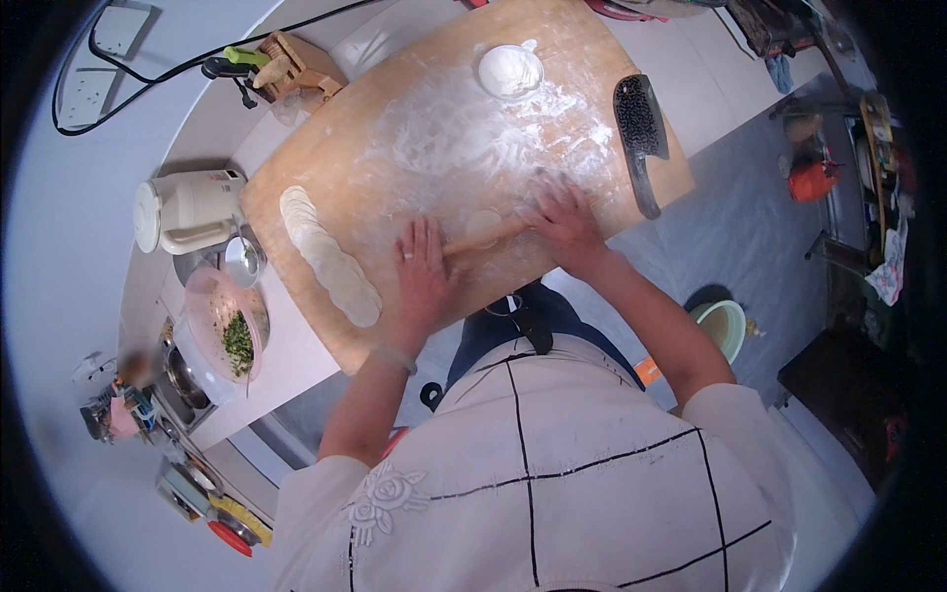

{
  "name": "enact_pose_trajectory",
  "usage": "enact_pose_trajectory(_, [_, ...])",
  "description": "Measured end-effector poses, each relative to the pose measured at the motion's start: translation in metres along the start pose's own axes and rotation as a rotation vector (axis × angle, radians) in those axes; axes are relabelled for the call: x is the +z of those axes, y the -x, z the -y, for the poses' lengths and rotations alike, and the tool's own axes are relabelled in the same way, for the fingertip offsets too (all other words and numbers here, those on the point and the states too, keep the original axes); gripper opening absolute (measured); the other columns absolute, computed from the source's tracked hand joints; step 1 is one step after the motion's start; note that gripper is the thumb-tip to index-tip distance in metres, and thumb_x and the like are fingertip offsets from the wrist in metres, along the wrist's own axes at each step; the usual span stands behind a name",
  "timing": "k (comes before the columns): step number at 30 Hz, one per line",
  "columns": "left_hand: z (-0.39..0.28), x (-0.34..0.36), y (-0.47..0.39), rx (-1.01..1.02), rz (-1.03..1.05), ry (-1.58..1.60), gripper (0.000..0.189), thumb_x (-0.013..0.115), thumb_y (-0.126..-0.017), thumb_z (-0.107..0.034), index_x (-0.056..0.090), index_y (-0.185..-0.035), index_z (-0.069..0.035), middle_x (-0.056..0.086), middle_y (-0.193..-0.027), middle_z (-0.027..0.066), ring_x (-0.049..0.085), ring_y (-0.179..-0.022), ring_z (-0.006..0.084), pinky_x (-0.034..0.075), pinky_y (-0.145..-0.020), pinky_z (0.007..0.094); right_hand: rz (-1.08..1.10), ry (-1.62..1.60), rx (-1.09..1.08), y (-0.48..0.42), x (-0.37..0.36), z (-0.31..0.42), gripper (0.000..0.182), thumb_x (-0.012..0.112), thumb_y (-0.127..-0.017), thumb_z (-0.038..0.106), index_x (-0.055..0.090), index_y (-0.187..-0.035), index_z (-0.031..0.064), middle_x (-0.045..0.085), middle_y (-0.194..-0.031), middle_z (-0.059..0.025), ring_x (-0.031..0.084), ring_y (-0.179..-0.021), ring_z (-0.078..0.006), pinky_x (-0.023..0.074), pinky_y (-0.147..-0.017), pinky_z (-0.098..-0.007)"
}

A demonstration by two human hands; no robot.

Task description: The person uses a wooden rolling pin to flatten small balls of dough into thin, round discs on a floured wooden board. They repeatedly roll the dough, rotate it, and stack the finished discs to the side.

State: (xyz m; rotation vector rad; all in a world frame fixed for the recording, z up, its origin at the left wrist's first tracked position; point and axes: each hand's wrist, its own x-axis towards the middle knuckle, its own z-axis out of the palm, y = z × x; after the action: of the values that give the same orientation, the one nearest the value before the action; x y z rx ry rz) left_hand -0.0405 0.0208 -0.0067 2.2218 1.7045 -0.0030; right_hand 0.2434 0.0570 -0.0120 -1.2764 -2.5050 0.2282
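Observation:
A thin wooden rolling pin (481, 238) lies across a small round of dough (484, 219) on the floured wooden board (333, 148). My left hand (423, 266) rests on the pin's left end, fingers stretched forward. At its right end, my right hand (564, 218) bears down with fingers spread and floury; both palms hide the pin's tips. Left of my hands, thin dough wrappers (325, 255) lie overlapped in a long row. Loose flour (473, 140) covers the board's middle, and a small bowl of flour (510, 72) stands toward the far side.
A cleaver (641, 122) lies along the board's right edge. On the left counter are an electric kettle (192, 207), a small bowl with a spoon (243, 263) and a pink bowl of chopped green filling (207, 303). A knife block (307, 66) stands behind. A green bucket (729, 325) sits on the floor.

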Motion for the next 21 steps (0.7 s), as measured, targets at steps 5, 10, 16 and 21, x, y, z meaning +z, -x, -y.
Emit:
enact_pose_trajectory(5, [0.015, -0.004, -0.04, -0.062, -0.164, 0.05, 0.084, 0.063, -0.089, -0.042, 0.028, -0.149, 0.006, 0.024, -0.157, 0.0258, 0.018, -0.147, 0.042, 0.013, -0.117, 0.0573, -0.008, -0.02, 0.031, -0.027, -0.004, -0.011, 0.044, 0.054, -0.085, 0.01, 0.059, -0.129, 0.0151, 0.051, -0.137, -0.0156, 0.039, -0.139, -0.0342, 0.024, -0.117, -0.0544])
enact_pose_trajectory(10, [-0.005, -0.009, 0.007, 0.048, 0.036, 0.036, 0.081, 0.057, -0.092, -0.045, 0.029, -0.149, 0.006, 0.024, -0.157, 0.028, 0.016, -0.148, 0.0422, 0.013, -0.117, 0.0578, 0.021, 0.055, 0.047, 0.02, 0.001, -0.012, 0.045, 0.055, -0.085, 0.009, 0.058, -0.13, 0.0138, 0.053, -0.134, -0.0169, 0.042, -0.137, -0.0347, 0.027, -0.116, -0.0537])
enact_pose_trajectory(16, [0.015, -0.003, -0.04, -0.048, -0.158, 0.03, 0.084, 0.06, -0.09, -0.045, 0.028, -0.15, 0.003, 0.024, -0.157, 0.0261, 0.016, -0.148, 0.0409, 0.011, -0.118, 0.0583, 0.017, -0.046, 0.016, -0.021, -0.003, -0.006, 0.045, 0.057, -0.086, 0.009, 0.058, -0.13, 0.0125, 0.052, -0.136, -0.019, 0.042, -0.136, -0.0357, 0.0251, -0.116, -0.0536])
enact_pose_trajectory(21, [0.011, -0.003, -0.013, 0.051, 0.003, -0.017, 0.084, 0.058, -0.091, -0.047, 0.028, -0.15, 0.004, 0.024, -0.158, 0.0253, 0.017, -0.149, 0.0397, 0.012, -0.117, 0.0587, 0.041, 0.08, 0.11, 0.023, 0.001, -0.006, 0.043, 0.058, -0.083, 0.006, 0.061, -0.126, 0.0118, 0.055, -0.131, -0.0168, 0.046, -0.133, -0.0339, 0.031, -0.113, -0.0544])
